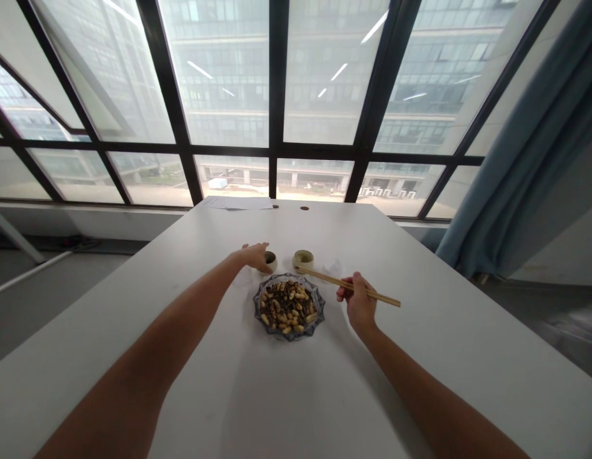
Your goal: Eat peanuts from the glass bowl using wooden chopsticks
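Note:
My left hand [254,256] is at the left side of a small round cup [272,266] with a dark inside, thumb on the near side and fingers on the far side, holding it. A second small cup [303,259], pale with a greenish-yellow inside, stands just to its right. In my right hand [360,302] is a pair of chopsticks [332,278], fingers closed round the middle. Their tips reach the near left rim of the right cup; I cannot tell whether they touch it. Nearer to me, a scalloped glass bowl [319,319] holds peanuts in shells and dark seeds [289,305].
All of this stands on a long white table [286,408]. Clear plastic pieces [333,268] lie beside the cups. Papers [238,203] and two round holes are at the far edge. Beyond stand framed windows [319,70], with a blue curtain [520,140] at the right.

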### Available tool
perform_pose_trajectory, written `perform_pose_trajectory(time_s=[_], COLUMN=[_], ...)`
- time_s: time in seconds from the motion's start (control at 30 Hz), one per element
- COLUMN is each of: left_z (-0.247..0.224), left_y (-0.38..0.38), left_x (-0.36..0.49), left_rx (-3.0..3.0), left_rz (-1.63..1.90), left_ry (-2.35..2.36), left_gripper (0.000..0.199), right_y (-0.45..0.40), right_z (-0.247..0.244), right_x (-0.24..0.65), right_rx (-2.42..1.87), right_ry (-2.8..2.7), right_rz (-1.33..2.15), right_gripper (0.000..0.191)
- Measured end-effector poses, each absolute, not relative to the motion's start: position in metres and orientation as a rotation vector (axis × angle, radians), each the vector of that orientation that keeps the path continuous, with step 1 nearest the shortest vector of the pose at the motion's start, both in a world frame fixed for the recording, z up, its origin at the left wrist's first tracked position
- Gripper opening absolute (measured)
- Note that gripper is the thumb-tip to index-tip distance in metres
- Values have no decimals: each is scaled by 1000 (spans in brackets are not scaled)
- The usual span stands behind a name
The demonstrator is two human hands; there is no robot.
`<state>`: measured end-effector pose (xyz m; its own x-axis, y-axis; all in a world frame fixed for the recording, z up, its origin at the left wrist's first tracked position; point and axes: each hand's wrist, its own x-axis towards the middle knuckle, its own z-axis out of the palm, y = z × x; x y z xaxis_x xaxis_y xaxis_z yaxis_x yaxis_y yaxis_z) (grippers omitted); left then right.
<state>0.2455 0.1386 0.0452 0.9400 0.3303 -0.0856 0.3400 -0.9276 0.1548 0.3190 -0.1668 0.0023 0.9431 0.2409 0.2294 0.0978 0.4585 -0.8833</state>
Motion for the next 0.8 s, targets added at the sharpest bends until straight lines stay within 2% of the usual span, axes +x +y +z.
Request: perform_pose_trajectory(time_s=[0.17,0.43,0.6,0.8], left_z=[54,41,41,39], left_y=[111,59,59,59], left_x=[269,304,300,296], left_rx=[2887,2946,3051,3108], left_rz=[79,-23,174,261], left_ry=[425,278,68,-62], left_gripper=[91,84,92,73], right_y=[-172,-182,-184,-183], right_z=[8,12,10,3], right_x=[332,334,334,338], right_rx=[-1092,-1300,-1378,-1433], right_ry=[-323,-507,-653,-746], right_rz=[-10,-225,-266,-304], right_gripper=[46,49,49,48])
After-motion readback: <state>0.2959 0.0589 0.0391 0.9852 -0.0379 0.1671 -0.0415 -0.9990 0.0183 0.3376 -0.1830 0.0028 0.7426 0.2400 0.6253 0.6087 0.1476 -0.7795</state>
